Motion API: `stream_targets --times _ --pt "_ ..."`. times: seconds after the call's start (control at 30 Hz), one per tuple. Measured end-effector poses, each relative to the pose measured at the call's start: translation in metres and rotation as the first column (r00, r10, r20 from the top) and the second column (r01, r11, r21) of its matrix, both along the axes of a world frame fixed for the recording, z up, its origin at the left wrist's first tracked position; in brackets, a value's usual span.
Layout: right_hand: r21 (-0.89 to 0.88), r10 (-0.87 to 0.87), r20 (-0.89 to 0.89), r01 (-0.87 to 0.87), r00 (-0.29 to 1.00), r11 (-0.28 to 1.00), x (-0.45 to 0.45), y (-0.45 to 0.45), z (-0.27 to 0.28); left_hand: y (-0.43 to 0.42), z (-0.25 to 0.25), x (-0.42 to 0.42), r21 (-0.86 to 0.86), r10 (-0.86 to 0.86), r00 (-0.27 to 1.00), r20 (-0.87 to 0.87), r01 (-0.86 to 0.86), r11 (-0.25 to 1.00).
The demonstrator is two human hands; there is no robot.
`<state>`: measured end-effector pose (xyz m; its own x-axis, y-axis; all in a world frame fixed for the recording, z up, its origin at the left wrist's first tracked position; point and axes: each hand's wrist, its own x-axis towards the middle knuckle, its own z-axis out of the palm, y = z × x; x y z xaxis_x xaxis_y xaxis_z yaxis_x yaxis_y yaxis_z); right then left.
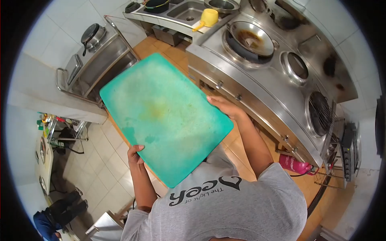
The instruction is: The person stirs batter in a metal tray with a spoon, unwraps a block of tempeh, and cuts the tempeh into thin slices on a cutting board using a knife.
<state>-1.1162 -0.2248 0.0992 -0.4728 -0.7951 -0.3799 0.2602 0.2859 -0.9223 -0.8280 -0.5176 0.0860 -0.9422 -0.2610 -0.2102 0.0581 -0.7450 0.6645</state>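
A large green cutting board [165, 116] with rounded corners is held up in front of my chest, tilted, its stained, scratched face toward me. My left hand [136, 154] grips the lower left edge, thumb on the face and the other fingers mostly hidden behind. On the right edge, my right hand [223, 107] is closed around the board, with its fingers partly out of sight underneath. A darker wet patch shows on the board near my left thumb.
To the right runs a steel stove [257, 88] with a large wok [251, 38] on it. A yellow dipper [208, 19] stands near the sink [189, 13]. At left is a steel rack [108, 60] holding a pan [93, 35]. Another person [56, 217] is at lower left.
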Motion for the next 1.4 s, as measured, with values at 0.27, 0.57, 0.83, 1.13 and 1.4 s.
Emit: stream_targets --times 0.27,0.57,0.83,1.13,1.4 --pt "-0.11 -0.504 -0.169 0.492 0.847 0.863 -0.124 -0.132 -0.031 -0.157 0.018 -0.192 -0.41 -0.235 0.968 0.092 0.252 0.876" --pt "-0.335 -0.767 -0.258 0.69 0.588 0.642 -0.312 -0.26 -0.081 -0.303 0.045 -0.454 -0.558 -0.334 0.915 0.225 0.402 0.726" --pt "-0.239 -0.534 -0.483 0.482 0.694 0.843 -0.418 -0.322 0.004 -0.465 -0.014 -0.635 -0.911 -0.636 0.766 0.097 0.326 0.253" --pt "0.113 -0.276 -0.753 0.531 0.597 0.84 -0.506 -0.472 0.039 -0.728 0.0 -1.002 -0.63 0.118 0.948 0.294 0.1 0.77" --pt "0.363 -0.251 -0.701 0.636 0.668 0.681 -0.56 -0.605 0.036 -0.953 -0.028 -1.327 -0.84 0.41 0.911 0.04 -0.192 0.507"
